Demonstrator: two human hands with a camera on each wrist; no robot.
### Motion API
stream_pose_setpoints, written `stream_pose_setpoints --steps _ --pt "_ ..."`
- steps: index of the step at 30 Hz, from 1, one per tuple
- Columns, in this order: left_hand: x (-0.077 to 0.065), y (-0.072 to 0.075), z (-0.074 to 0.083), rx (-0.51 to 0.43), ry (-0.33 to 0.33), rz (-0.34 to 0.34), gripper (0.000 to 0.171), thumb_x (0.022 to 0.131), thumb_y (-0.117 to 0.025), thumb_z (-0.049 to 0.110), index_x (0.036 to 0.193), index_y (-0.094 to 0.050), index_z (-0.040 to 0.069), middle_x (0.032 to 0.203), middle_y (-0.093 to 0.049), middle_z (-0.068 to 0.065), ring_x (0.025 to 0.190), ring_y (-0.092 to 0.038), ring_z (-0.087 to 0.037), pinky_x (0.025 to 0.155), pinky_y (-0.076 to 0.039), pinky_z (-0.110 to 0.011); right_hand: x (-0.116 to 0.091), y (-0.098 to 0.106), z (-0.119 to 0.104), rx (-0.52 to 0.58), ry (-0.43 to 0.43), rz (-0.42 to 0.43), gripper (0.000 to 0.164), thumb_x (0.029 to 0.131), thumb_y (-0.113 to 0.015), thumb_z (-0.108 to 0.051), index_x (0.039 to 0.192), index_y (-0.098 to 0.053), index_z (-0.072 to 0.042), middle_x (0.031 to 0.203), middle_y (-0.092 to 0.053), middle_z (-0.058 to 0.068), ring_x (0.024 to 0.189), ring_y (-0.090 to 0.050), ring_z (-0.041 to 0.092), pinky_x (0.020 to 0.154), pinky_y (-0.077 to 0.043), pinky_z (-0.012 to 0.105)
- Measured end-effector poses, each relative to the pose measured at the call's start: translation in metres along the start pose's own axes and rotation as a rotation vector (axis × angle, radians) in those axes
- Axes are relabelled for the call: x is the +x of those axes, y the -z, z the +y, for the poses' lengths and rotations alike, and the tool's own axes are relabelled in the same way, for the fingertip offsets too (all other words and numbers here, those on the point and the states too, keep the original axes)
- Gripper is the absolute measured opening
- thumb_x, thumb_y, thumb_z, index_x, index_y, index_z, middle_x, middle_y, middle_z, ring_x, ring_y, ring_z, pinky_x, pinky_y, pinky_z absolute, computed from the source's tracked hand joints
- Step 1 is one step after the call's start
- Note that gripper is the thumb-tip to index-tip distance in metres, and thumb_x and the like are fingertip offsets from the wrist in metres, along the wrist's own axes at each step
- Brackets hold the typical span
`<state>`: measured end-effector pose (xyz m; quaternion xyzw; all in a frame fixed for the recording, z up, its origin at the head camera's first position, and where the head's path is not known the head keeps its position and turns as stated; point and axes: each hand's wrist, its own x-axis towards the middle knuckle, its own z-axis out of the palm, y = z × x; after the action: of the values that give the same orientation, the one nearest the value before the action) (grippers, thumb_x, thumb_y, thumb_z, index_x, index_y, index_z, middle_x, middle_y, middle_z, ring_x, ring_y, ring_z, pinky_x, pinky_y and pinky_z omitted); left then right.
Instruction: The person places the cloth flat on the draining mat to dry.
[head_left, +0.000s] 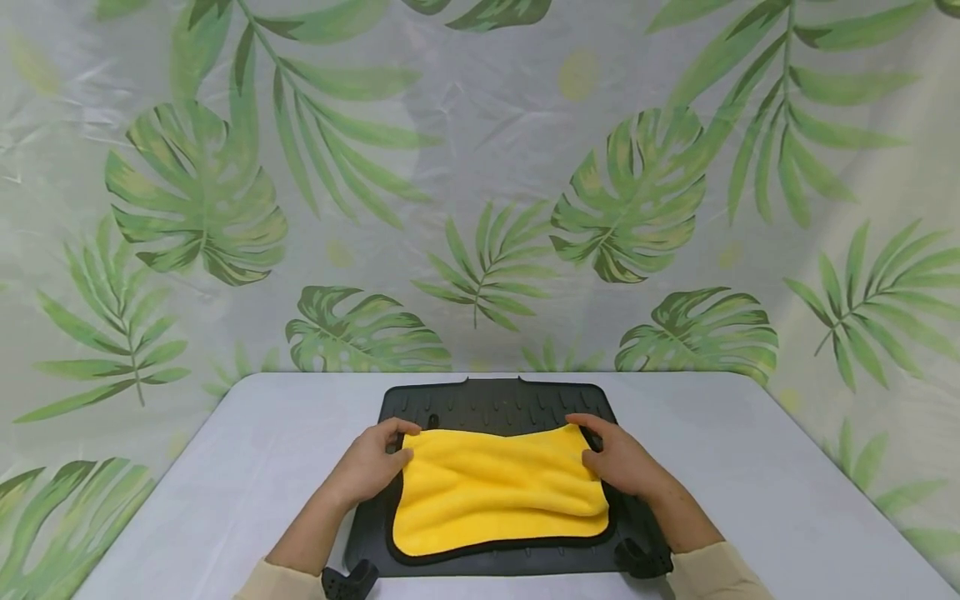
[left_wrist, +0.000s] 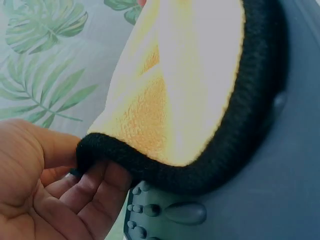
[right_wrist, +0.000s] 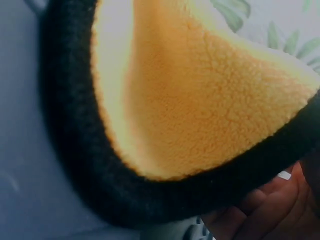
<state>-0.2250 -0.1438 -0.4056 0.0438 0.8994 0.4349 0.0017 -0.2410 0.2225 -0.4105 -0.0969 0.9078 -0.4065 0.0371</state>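
A yellow cloth [head_left: 502,492] with a black border lies wavy over a dark board with raised studs [head_left: 487,406]. My left hand [head_left: 366,467] pinches the cloth's far left corner between thumb and fingers. At the far right corner, my right hand [head_left: 632,462] grips the edge in the same way. In the left wrist view the thumb and fingers of the left hand [left_wrist: 65,185] hold the black border, and that corner is raised off the board. The right wrist view shows the cloth [right_wrist: 190,100] covering much of the right hand [right_wrist: 270,212], so its grip is partly hidden there.
The board lies on a white table [head_left: 262,450]. Behind the table's far edge hangs a leaf-patterned sheet [head_left: 480,167]. Black curved pieces [head_left: 351,579] sit near the board's front corners, by the wrists.
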Motion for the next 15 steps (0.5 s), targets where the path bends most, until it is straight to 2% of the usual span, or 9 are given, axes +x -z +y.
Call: stream_pose_setpoints --steps 2,4,6,8,9,11,13,14,15 --pt "-0.0009 -0.0002 0.0015 -0.006 -0.010 -0.022 0.038 0.098 -0.063 0.003 0.135 -0.064 0.012 0.146 -0.058 -0.017 0.136 -0.054 -0.041 0.100 -0.056 -0.052 -0.0007 0.0000 -0.0004 0.007 0.008 -0.001 0.059 0.093 -0.052 0.003 0.152 -0.047 -0.006 0.154 -0.044 0.031 0.046 -0.031 0.012 0.048 -0.039 0.026" --pt "-0.0005 0.0000 0.0032 -0.034 -0.009 -0.042 0.046 0.097 -0.061 0.000 0.142 -0.059 0.013 0.152 -0.053 -0.018 0.110 -0.067 -0.036 0.083 -0.061 -0.043 -0.0007 0.0009 -0.0006 0.015 0.018 0.022 0.060 0.094 -0.051 0.003 0.153 -0.045 -0.006 0.150 -0.049 0.030 0.044 -0.029 0.011 0.045 -0.038 0.025" --pt "0.0003 0.0006 0.0046 -0.054 -0.006 -0.052 0.053 0.097 -0.058 -0.001 0.147 -0.055 0.016 0.154 -0.050 -0.018 0.075 -0.066 -0.028 0.062 -0.055 -0.033 0.0005 0.0026 -0.0001 0.017 0.026 0.060 0.059 0.098 -0.050 -0.001 0.155 -0.042 -0.007 0.150 -0.050 0.030 0.043 -0.030 0.011 0.045 -0.038 0.026" --pt "0.0007 0.0014 0.0060 -0.048 -0.016 -0.050 0.057 0.096 -0.056 -0.002 0.149 -0.052 0.019 0.158 -0.046 -0.017 0.072 -0.060 -0.022 0.058 -0.046 -0.027 0.0017 0.0043 -0.0003 0.015 0.028 0.110 0.057 0.102 -0.050 -0.005 0.157 -0.040 -0.009 0.151 -0.049 0.028 0.043 -0.032 0.013 0.045 -0.039 0.026" --pt "0.0010 0.0018 0.0065 -0.049 -0.020 -0.050 0.059 0.096 -0.055 -0.002 0.150 -0.051 0.020 0.160 -0.043 -0.016 0.072 -0.059 -0.020 0.060 -0.047 -0.028 0.0024 0.0049 -0.0004 0.008 0.023 0.138 0.055 0.103 -0.051 -0.007 0.157 -0.040 -0.010 0.151 -0.050 0.028 0.045 -0.036 0.016 0.047 -0.041 0.026" --pt "0.0007 0.0022 0.0068 -0.024 -0.037 -0.040 0.060 0.096 -0.054 -0.001 0.151 -0.050 0.020 0.162 -0.040 -0.015 0.104 -0.064 -0.025 0.076 -0.051 -0.033 0.0030 0.0057 -0.0007 -0.023 0.017 0.193 0.052 0.105 -0.052 -0.012 0.156 -0.042 -0.011 0.153 -0.049 0.026 0.059 -0.055 0.022 0.056 -0.048 0.027" --pt "0.0003 0.0023 0.0067 -0.003 -0.051 -0.035 0.060 0.095 -0.055 0.000 0.152 -0.049 0.017 0.166 -0.034 -0.015 0.135 -0.051 -0.031 0.091 -0.048 -0.038 0.0028 0.0054 -0.0002 -0.054 0.007 0.224 0.048 0.106 -0.055 -0.016 0.153 -0.047 -0.011 0.149 -0.054 0.024 0.084 -0.069 0.030 0.069 -0.057 0.032" --pt "0.0004 0.0024 0.0062 -0.001 -0.055 -0.037 0.060 0.096 -0.055 0.000 0.153 -0.048 0.015 0.167 -0.032 -0.016 0.141 -0.047 -0.033 0.096 -0.049 -0.041 0.0026 0.0051 0.0004 -0.077 0.005 0.227 0.047 0.106 -0.056 -0.018 0.151 -0.050 -0.010 0.146 -0.057 0.024 0.097 -0.070 0.033 0.076 -0.059 0.035" --pt "0.0004 0.0022 0.0056 -0.005 -0.053 -0.041 0.059 0.096 -0.056 0.001 0.153 -0.047 0.014 0.167 -0.032 -0.017 0.142 -0.047 -0.036 0.094 -0.051 -0.042 0.0022 0.0046 0.0012 -0.097 0.004 0.223 0.046 0.105 -0.057 -0.020 0.150 -0.052 -0.009 0.143 -0.060 0.024 0.109 -0.069 0.035 0.084 -0.060 0.039"
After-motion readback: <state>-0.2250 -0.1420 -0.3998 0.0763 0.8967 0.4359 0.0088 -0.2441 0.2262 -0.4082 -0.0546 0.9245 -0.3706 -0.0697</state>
